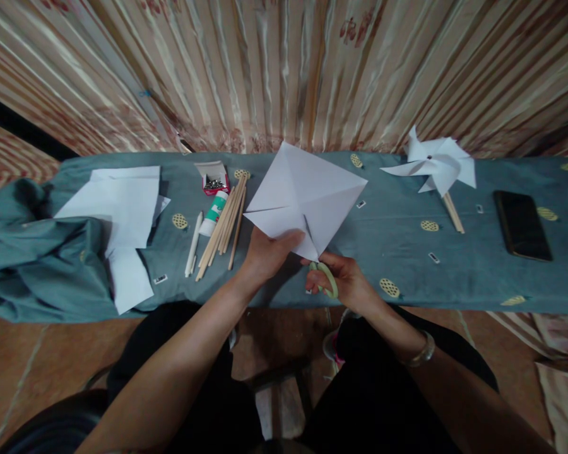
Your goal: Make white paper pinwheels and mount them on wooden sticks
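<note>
My left hand pinches the near edge of a white creased paper square, holding it tilted above the teal-covered table. My right hand grips scissors with pale green handles. The blades reach up into the paper from its near corner, along a crease.
A finished white paper pinwheel on a wooden stick lies at the right, with a black phone beyond it. Left of the paper lie wooden sticks, a glue stick, a white pen, a small box of pins and white sheets.
</note>
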`<state>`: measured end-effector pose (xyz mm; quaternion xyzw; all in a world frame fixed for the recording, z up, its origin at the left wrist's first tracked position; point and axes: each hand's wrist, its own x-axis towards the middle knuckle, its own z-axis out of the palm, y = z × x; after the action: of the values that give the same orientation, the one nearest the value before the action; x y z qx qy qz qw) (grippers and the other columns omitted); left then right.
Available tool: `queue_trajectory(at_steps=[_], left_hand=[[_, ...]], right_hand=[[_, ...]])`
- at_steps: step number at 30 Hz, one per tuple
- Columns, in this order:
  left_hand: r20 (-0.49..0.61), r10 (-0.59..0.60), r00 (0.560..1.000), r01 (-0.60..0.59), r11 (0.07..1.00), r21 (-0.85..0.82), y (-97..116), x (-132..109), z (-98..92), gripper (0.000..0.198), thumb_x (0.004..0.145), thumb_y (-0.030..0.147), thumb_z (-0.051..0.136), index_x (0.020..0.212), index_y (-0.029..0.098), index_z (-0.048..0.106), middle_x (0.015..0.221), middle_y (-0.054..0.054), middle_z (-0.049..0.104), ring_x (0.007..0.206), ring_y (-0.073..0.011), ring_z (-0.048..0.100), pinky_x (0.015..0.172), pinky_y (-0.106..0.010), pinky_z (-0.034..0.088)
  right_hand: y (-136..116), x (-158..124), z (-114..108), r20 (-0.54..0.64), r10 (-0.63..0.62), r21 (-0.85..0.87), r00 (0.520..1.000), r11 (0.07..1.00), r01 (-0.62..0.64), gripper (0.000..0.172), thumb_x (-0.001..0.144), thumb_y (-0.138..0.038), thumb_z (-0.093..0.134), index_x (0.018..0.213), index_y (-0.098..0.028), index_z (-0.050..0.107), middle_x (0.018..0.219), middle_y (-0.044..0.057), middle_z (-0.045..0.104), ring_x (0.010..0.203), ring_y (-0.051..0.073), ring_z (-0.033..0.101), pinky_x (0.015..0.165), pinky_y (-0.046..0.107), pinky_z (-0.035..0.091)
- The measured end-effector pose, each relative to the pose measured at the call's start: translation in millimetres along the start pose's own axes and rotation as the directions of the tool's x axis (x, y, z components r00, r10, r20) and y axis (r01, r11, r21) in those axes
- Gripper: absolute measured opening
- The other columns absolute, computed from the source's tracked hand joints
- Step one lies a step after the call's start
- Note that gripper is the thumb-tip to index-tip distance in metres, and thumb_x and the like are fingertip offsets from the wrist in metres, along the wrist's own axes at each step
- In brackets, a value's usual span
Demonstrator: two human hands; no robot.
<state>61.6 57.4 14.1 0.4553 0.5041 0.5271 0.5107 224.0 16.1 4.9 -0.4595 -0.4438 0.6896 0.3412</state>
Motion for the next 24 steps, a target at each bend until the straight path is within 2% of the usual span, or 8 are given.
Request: queue_trajectory(at_steps=[6,15,22,24], left_hand=[[-0.005,0.01,1.0,-0.009,1.0,0.026,-0.2,0.5,-0.8,0.041,0.063,0.025,0.073,0.102,0.017,0.064,0.093,-0.008,0.073,0.084,-0.0229,0.067,0.08,-0.038,0.056],[-0.007,0.003,1.0,-0.002,1.0,0.027,2.6,-0.2,-1.2,0.043,0.064,0.023,0.074,0.105,0.016,0.064,0.096,-0.008,0.073,0.087,-0.0231,0.068,0.082,-0.038,0.056],[0.005,0.004,1.0,-0.004,1.0,-0.011,-1.7,-1.4,0.1,0.044,0.064,0.025,0.074,0.105,0.016,0.063,0.092,-0.007,0.072,0.088,-0.0239,0.068,0.081,-0.038,0.056],[0.008,-0.007,1.0,0.007,1.0,-0.012,-3.2,-1.9,0.8,0.045,0.062,0.025,0.075,0.105,0.017,0.063,0.092,-0.007,0.073,0.088,-0.0247,0.068,0.081,-0.038,0.056]], right_hand=[[-2.4,0.7,0.4,-0.015,0.033,0.026,0.999,0.999,-0.033,0.041,0.055,-0.045,0.09,0.078,-0.019,0.068,0.056,-0.002,0.066,0.045,0.01,0.057,0.046,0.024,0.048],[2.0,2.3,-0.4,-0.016,0.034,0.045,0.999,0.998,-0.033,0.04,0.056,-0.045,0.09,0.078,-0.019,0.069,0.055,-0.003,0.064,0.045,0.01,0.057,0.045,0.025,0.049],[2.2,0.9,-0.3,-0.013,0.014,0.035,1.0,0.999,-0.013,0.043,0.059,-0.046,0.088,0.086,-0.019,0.067,0.055,-0.004,0.064,0.046,0.009,0.055,0.047,0.023,0.048],[1.9,0.6,-0.8,-0.013,0.007,0.027,1.0,1.0,-0.007,0.041,0.06,-0.046,0.088,0.082,-0.019,0.066,0.056,-0.003,0.064,0.047,0.01,0.055,0.047,0.023,0.048]])
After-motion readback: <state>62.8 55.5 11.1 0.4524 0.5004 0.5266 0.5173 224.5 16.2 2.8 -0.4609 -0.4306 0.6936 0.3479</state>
